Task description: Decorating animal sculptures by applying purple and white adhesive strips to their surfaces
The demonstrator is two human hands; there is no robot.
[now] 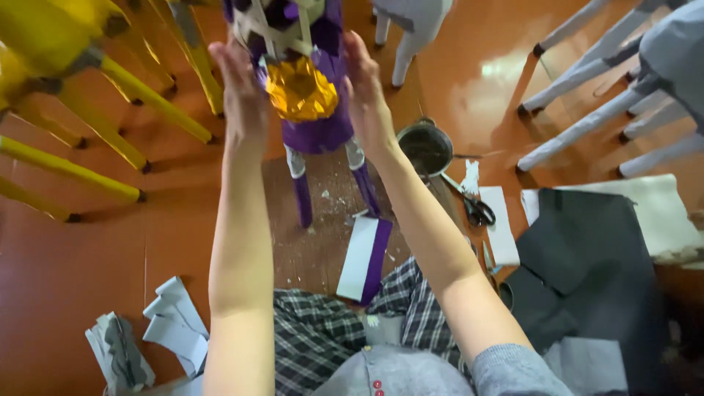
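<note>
You've got both hands up on the purple paper figure (312, 95), one on each side. Your left hand (242, 92) is flat against its left flank and your right hand (364, 92) presses the right flank, fingers stretched out, palms gripping it between them. The figure sits far from you, centre of the scene, with a crinkled gold foil patch (301, 89) facing you and two purple legs (303, 192) pointing down at the orange floor (73, 279). Near you lies a white and purple paper strip (364, 258). To the right there's a metal pot (425, 147), scissors (473, 205) and dark grey sheets (587, 257). Yellow legs (110, 110) stick out on the left.
</note>
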